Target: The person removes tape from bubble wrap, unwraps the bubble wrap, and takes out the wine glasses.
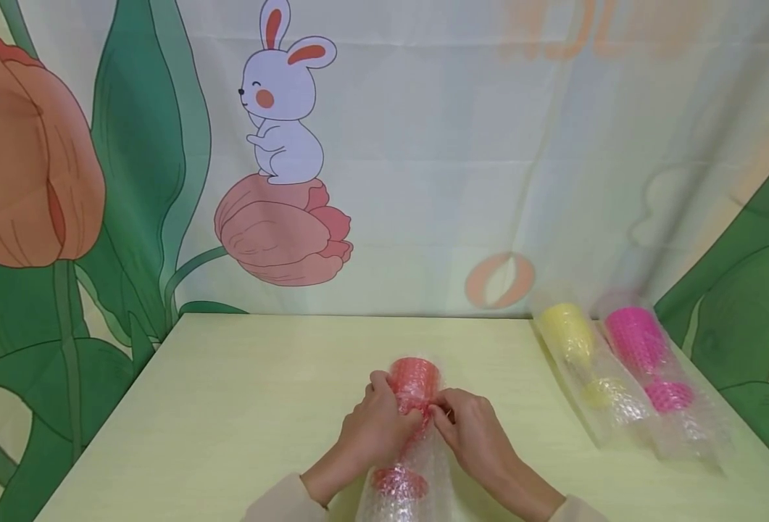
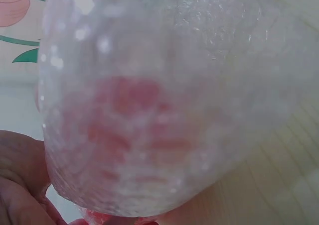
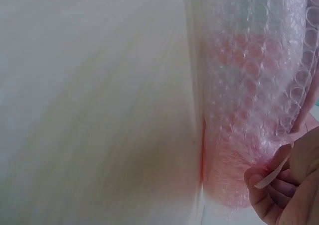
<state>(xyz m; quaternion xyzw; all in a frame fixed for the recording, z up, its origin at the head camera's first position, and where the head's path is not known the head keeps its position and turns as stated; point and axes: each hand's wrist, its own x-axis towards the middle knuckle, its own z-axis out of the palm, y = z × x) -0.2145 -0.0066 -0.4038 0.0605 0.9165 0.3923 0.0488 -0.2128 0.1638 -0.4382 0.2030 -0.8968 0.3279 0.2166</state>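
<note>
A red object in clear bubble wrap (image 1: 415,373) lies lengthwise in front of me, with a wide red part at its far end and a red band nearer me. My left hand (image 1: 377,424) grips the roll from its left side, thumb across the top. In the left wrist view the wrap (image 2: 134,110) fills most of the picture, and only part of the left hand (image 2: 20,185) shows. My right hand (image 1: 478,435) is at the roll's right side. Its thumb and fingers pinch a short pale strip of tape (image 3: 273,175), seen in the right wrist view against the wrap.
Two more bubble-wrapped objects, one yellow (image 1: 570,333) and one pink (image 1: 638,337), lie side by side at the right of the pale yellow table (image 1: 227,406). A printed cloth backdrop (image 1: 417,159) with a rabbit and tulips hangs behind the table.
</note>
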